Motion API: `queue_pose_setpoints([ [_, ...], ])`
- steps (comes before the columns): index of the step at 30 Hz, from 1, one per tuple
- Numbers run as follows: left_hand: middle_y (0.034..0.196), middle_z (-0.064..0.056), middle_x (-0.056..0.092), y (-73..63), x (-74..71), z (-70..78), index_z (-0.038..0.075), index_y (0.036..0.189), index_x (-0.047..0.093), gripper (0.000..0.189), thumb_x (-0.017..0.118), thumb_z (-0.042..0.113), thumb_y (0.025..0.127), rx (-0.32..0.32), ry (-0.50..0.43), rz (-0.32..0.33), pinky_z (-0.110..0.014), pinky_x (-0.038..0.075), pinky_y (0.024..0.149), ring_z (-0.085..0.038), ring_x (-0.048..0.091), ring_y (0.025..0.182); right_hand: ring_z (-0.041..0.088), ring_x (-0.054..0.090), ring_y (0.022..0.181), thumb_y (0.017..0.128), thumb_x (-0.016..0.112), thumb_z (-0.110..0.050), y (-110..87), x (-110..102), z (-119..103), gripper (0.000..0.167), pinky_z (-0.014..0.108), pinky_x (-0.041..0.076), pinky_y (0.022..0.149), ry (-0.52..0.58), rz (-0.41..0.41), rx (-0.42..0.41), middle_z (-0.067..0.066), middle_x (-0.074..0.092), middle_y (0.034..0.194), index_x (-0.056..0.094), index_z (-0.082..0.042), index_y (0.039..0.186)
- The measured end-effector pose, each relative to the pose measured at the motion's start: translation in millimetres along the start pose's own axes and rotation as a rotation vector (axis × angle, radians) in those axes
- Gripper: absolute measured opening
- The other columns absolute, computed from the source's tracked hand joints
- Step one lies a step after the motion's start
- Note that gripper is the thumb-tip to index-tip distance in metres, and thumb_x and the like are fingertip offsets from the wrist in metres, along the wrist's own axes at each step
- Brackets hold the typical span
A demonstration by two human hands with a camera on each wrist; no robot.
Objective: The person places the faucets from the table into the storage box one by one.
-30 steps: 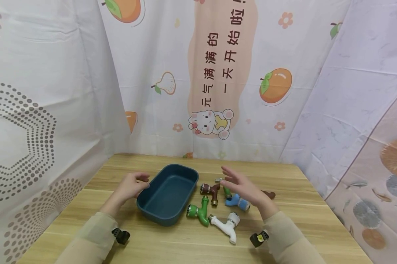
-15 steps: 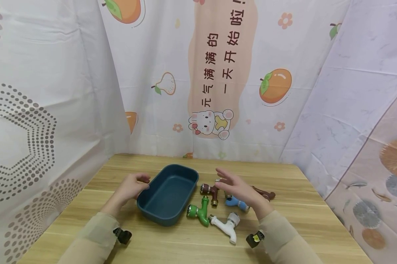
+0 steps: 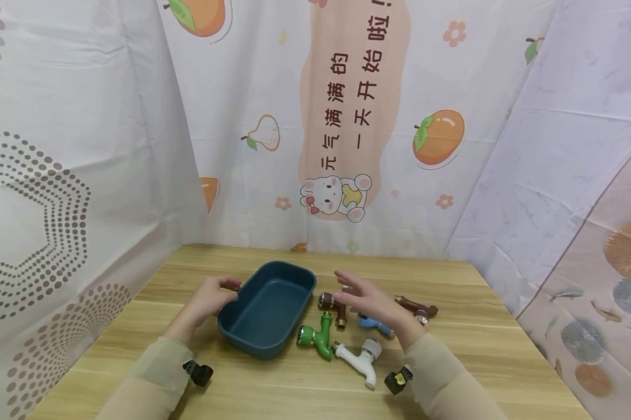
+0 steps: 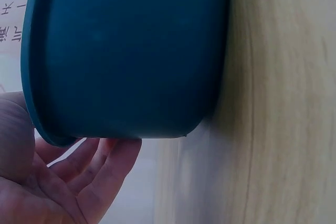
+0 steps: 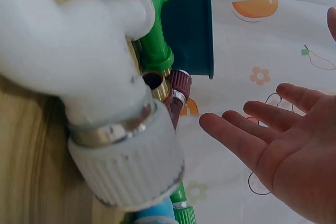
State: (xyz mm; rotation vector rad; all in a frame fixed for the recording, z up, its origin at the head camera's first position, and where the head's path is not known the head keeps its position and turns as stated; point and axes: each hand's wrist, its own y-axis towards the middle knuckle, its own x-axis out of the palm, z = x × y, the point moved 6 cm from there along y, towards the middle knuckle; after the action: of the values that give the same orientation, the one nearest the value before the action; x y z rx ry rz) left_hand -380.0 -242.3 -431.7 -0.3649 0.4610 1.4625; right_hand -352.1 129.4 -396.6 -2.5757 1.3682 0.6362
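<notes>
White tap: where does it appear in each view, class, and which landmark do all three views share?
Head: the white tap lies low in the picture, a little right of centre.
Left wrist: not in it.
Right wrist: large, mostly in the left half.
Shared landmark: the dark teal bin, visible in all three.

Upright blue tub (image 3: 268, 306) near green tap (image 3: 323, 336), white tap (image 3: 363, 361), brown tap (image 3: 341, 312)

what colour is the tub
The tub is dark teal blue; it shows best in the head view.
</notes>
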Motion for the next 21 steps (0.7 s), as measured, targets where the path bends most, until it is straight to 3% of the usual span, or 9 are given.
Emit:
queue_pose_setpoints([
  [11, 0.114, -0.015, 0.068, -1.1, 0.1, -3.6, 0.000, 0.124, 0.070, 0.032, 0.066, 0.004, 0.093, -0.016, 0.004, -0.018, -0.038, 0.057, 0.063, -0.023, 0.063, 0.092, 0.039, 0.033, 0.146, 0.101, 0.060, -0.043, 8.0, 9.2, 1.8, 0.071, 0.057, 0.045, 0.103, -0.021, -0.014, 0.015, 0.006, 0.029, 0.165, 0.028, -0.023, 0.162],
  [21, 0.121, -0.019, 0.066, 1.9, 0.0, -3.9, 0.001, 0.128, 0.069, 0.035, 0.063, 0.007, 0.094, -0.028, -0.007, -0.046, -0.041, 0.058, 0.064, -0.025, 0.062, 0.093, 0.037, 0.033, 0.146, 0.102, 0.058, -0.046, 10.8, 13.6, -4.5, 0.072, 0.054, 0.046, 0.103, -0.049, -0.029, 0.017, 0.005, 0.028, 0.165, 0.028, -0.022, 0.162],
])
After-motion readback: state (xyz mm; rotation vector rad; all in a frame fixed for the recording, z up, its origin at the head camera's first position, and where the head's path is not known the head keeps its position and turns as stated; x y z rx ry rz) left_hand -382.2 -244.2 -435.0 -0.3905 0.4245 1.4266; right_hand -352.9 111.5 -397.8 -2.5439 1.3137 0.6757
